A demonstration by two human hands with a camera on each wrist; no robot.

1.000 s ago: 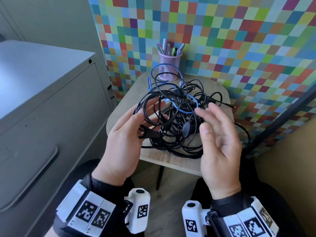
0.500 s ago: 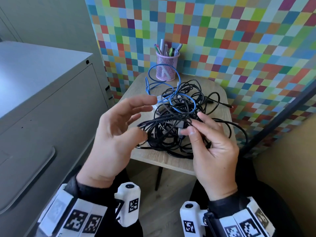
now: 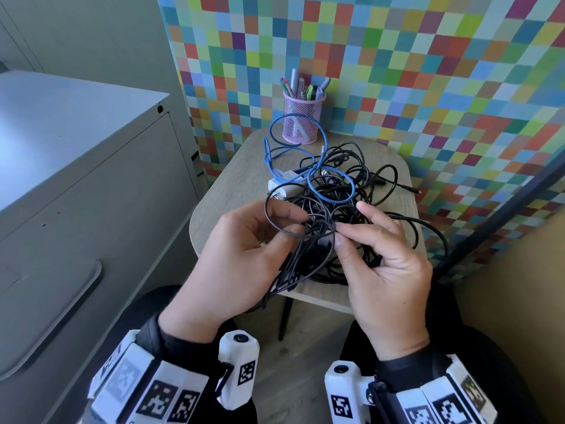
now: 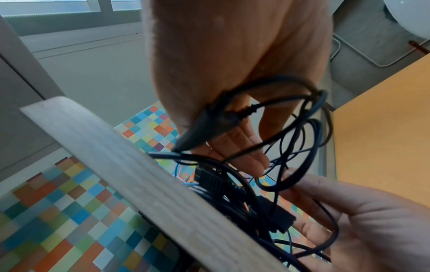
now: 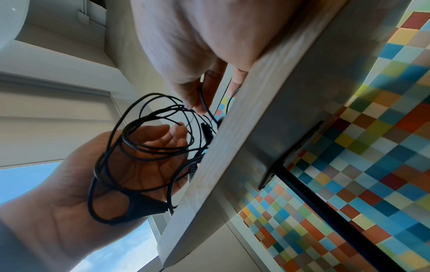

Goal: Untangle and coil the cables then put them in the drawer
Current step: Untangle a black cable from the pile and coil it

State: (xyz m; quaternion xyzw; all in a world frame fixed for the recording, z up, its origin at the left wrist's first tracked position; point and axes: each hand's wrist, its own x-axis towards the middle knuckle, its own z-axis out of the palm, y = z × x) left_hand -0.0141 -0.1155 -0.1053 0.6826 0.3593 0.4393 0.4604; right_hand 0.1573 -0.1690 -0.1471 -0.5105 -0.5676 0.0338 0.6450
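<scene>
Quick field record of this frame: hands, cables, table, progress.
left hand: grips loops of black cable
right hand: pinches a black strand at the knot
black cables: tangled heap on the table, near part lifted into the hands
blue cable: loose loops, threaded through the heap
white adapter: at the heap's left edge
pen cup: pink mesh, at the table's back
table: small, wooden
progress: nothing coiled yet; no open drawer in view

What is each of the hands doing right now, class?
Left hand: fingers curled, pinching a loop of black cable.
Right hand: thumb and fingertips pinching strands of the same black tangle.
</scene>
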